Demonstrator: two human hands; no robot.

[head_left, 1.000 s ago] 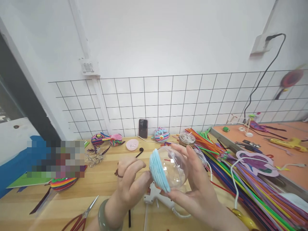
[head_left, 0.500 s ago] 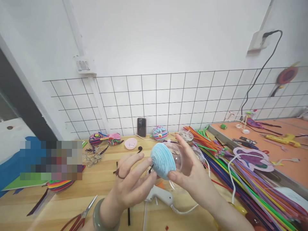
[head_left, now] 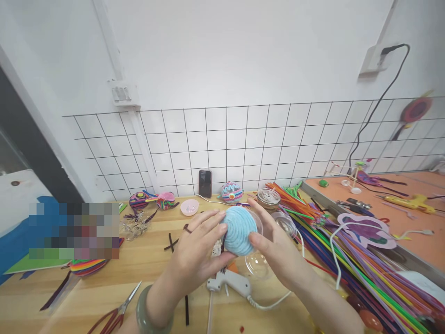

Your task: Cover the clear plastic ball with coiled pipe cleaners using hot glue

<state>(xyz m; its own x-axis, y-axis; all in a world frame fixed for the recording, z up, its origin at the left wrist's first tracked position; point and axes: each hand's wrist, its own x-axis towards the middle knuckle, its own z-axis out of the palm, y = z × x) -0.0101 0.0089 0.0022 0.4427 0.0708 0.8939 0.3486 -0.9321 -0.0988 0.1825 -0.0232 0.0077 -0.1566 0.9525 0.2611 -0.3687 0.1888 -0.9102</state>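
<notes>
Both my hands hold a clear plastic ball half [head_left: 239,229] covered with a light blue pipe-cleaner spiral, lifted above the wooden table [head_left: 146,273]. My left hand [head_left: 198,248] presses its fingers against the blue side from the left. My right hand [head_left: 273,243] grips the ball from the right, thumb on the blue spiral. A white glue gun [head_left: 229,283] lies on the table just beneath them. A second clear half shell [head_left: 259,265] rests under my right hand.
A big heap of coloured pipe cleaners [head_left: 347,250] runs along the right. Red-handled scissors [head_left: 116,313] lie at the front left. A phone [head_left: 205,183], a jar [head_left: 268,198], a pink dish [head_left: 189,207] and finished striped balls [head_left: 232,192] stand by the wall grid. An orange table [head_left: 399,204] is at the right.
The ball has been turned so the blue spiral faces me instead of the clear side. My left hand opened from a pinch and now lies against the blue surface.
</notes>
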